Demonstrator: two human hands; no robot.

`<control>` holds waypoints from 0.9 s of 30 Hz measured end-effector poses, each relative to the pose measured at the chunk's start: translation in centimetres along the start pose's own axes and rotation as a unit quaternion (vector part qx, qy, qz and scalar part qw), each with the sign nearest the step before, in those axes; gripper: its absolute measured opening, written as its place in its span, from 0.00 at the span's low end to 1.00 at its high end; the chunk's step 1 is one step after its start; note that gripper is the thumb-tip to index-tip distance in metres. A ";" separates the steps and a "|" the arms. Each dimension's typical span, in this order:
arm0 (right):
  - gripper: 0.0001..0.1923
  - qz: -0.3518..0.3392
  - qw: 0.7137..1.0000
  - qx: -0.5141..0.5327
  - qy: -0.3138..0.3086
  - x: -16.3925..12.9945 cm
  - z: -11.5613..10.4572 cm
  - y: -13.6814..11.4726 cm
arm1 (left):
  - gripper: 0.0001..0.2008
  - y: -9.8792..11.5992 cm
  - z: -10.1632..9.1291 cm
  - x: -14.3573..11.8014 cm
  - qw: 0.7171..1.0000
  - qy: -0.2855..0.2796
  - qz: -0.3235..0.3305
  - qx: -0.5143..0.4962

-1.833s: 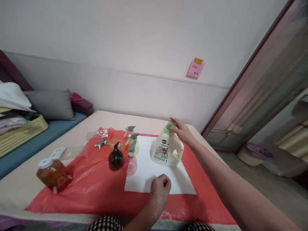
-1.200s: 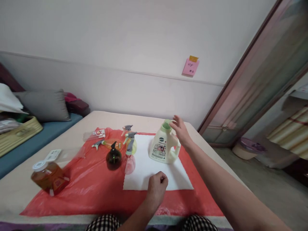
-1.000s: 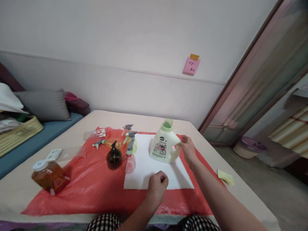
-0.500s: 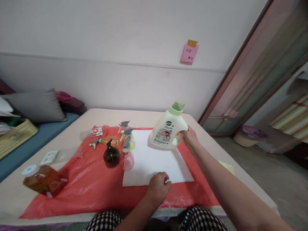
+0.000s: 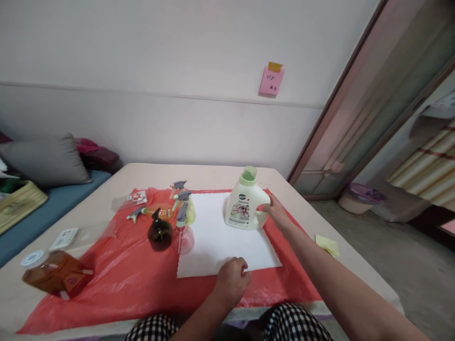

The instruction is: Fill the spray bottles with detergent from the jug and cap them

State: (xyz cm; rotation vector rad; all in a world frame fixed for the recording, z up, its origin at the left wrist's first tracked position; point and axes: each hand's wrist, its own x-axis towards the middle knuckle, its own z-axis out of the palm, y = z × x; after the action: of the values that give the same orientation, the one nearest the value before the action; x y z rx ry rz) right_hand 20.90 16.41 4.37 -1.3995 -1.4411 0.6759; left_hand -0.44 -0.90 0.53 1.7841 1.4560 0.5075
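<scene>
My right hand [image 5: 275, 212] is wrapped round the handle of a pale green laundry detergent bottle [image 5: 245, 203] with a printed front label and a translucent green cap. The bottle is upright at the back right of a white sheet [image 5: 216, 255], its base on the sheet or just above it. By the sheet's front edge, my left hand [image 5: 232, 280] is loosely curled, with nothing visible in it. Left of the bottle, along the sheet's edge, stand a pink spray bottle [image 5: 186, 239] and a yellow spray bottle [image 5: 191, 214]. Farther left is a dark pump bottle [image 5: 159, 235].
A red plastic cover [image 5: 135, 284] lies under the sheet on the table. An orange spray bottle [image 5: 161, 211] lies on its side. At the left front lies a jar of amber liquid [image 5: 59, 273]. A folded yellow cloth [image 5: 327, 245] is near the right table edge.
The detergent bottle has come down from a tilted, raised position to upright on or close to the sheet, held by my right hand. My left hand has barely moved. The view has shifted slightly.
</scene>
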 end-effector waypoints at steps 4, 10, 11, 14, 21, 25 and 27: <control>0.30 -0.035 0.996 -0.067 0.047 0.9 -1.3 -4.0 | 0.14 0.0 0.0 -0.1 1.000 0.002 -0.001 0.004; 0.31 -0.075 0.961 -0.267 0.005 3.2 -0.6 -13.5 | 0.15 -0.3 0.3 0.1 1.000 0.004 -0.005 0.015; 0.33 -0.069 0.949 -0.307 -0.001 3.7 -0.2 -14.8 | 0.14 -0.4 0.3 0.1 1.000 0.004 -0.006 0.019; 0.34 -0.041 0.910 -0.411 -0.024 5.2 1.3 -17.8 | 0.14 -0.6 0.2 0.1 0.999 0.010 -0.010 0.030; 0.24 -0.008 0.844 -0.519 -0.139 7.1 2.6 -20.9 | 0.15 -1.2 -0.8 0.2 0.999 0.029 -0.019 0.039; 0.32 -0.042 0.836 -0.506 -0.207 6.8 1.6 -21.9 | 0.15 -1.1 -1.0 0.3 0.999 0.033 -0.014 0.029; 0.34 -0.035 0.833 -0.517 -0.195 6.5 1.8 -22.0 | 0.15 -1.0 -1.0 0.2 0.999 0.032 -0.009 0.025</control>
State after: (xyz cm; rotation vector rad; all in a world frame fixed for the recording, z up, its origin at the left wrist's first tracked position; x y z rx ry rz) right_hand 11.12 19.02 25.07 -2.0616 -2.3616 0.0642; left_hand -1.69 -0.35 0.37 1.8061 1.5395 0.5273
